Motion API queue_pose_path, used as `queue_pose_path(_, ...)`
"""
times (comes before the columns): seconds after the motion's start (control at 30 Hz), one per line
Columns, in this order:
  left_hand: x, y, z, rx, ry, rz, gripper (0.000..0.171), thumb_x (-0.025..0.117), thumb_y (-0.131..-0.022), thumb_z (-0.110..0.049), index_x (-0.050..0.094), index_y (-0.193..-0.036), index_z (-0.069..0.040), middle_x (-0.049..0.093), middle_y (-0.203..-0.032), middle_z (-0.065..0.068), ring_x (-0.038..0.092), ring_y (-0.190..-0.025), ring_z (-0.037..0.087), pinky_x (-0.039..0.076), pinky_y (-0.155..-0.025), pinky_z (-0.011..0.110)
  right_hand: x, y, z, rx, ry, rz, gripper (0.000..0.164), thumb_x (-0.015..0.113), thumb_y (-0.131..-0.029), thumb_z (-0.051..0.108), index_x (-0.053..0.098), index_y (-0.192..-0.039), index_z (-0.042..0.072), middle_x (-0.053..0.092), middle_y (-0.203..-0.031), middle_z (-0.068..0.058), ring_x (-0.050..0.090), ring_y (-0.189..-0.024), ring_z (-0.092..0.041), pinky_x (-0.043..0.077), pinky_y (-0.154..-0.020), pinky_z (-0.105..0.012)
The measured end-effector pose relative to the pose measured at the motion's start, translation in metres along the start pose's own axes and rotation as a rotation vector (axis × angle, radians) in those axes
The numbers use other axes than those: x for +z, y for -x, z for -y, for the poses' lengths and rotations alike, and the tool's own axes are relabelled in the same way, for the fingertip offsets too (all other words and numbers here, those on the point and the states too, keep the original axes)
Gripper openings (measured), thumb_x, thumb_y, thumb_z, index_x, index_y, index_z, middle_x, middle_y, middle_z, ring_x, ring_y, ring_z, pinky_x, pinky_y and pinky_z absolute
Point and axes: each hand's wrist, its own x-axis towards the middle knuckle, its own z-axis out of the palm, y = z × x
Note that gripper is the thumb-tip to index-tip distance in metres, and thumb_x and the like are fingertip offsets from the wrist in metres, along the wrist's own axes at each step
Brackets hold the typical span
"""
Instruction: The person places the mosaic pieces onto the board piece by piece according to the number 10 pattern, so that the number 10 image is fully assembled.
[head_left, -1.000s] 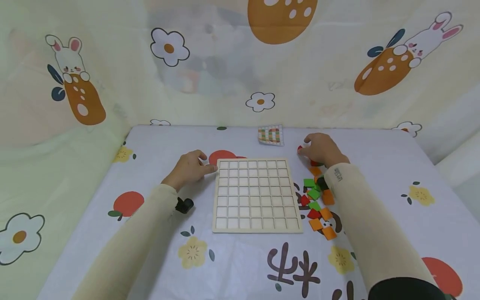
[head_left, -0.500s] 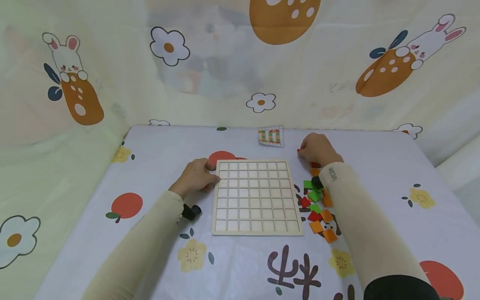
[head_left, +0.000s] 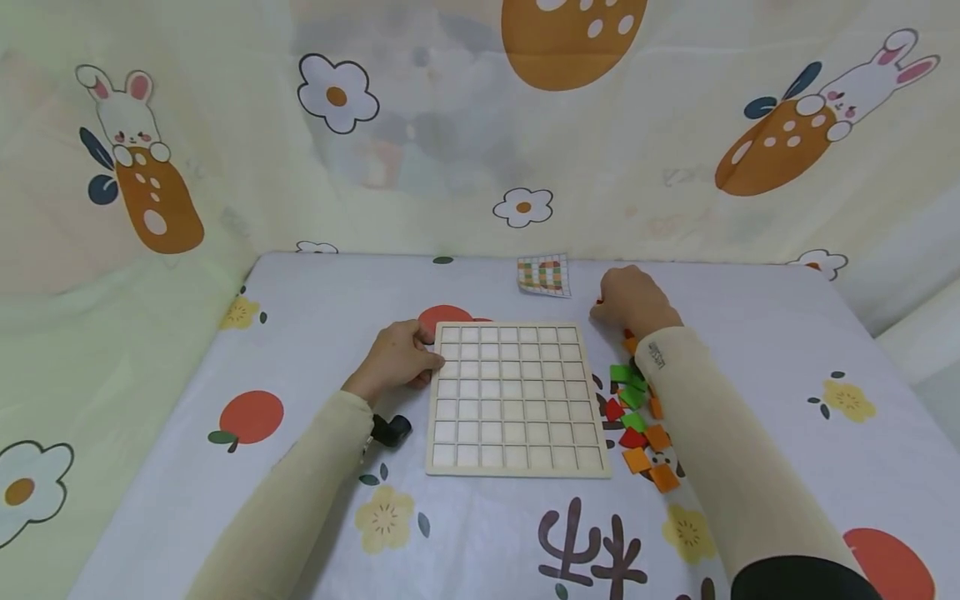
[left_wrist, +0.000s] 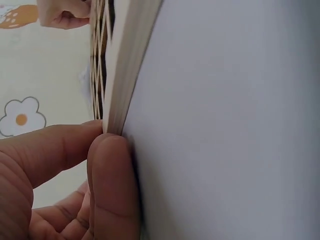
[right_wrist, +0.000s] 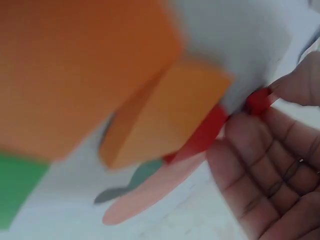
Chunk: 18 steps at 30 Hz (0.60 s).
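Right fingers [right_wrist: 247,132] clamped on red piece [right_wrist: 259,101], left fingers [left_wrist: 114,175] on grid board [head_left: 517,477]; sleeve [head_left: 720,442] partly hides tiles [head_left: 633,422], card [head_left: 543,276] beyond board

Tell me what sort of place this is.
Probably a screened-off tabletop play area: a rabbit-print curtain hangs behind a flower-print tablecloth, on which a wooden grid board lies beside colored tiles.

Soft light, faint shadow beside left sleeve [head_left: 288,500], orange tiles [right_wrist: 80,70] blurred up close
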Motion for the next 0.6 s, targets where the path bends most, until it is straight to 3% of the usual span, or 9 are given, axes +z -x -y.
queue_pose_path(0.27,-0.002,0.004,0.002,0.001,0.009,0.002,0.035,0.078,-0.093,-0.011,0.06,-0.122,-0.003,0.065,-0.09,0.011,0.065,-0.068,0.018,0.061,-0.062,0.026,-0.007,-0.005,0.0,-0.097,0.068,0.038,0.014,0.072,-0.094,0.013,0.073,-0.087,0.002,0.066,-0.082,-0.01,0.058,-0.073,-0.025,0.049,-0.063,-0.033)
queue_pose_path(0.6,-0.001,0.003,-0.001,-0.009,0.01,0.022,0.036,0.077,-0.093,-0.009,0.059,-0.123,-0.002,0.065,-0.094,0.012,0.066,-0.07,0.018,0.061,-0.063,0.026,-0.006,-0.011,-0.001,-0.043,0.091,0.031,0.02,0.069,-0.094,0.012,0.067,-0.078,0.002,0.06,-0.074,-0.01,0.055,-0.068,-0.025,0.044,-0.061,-0.033)
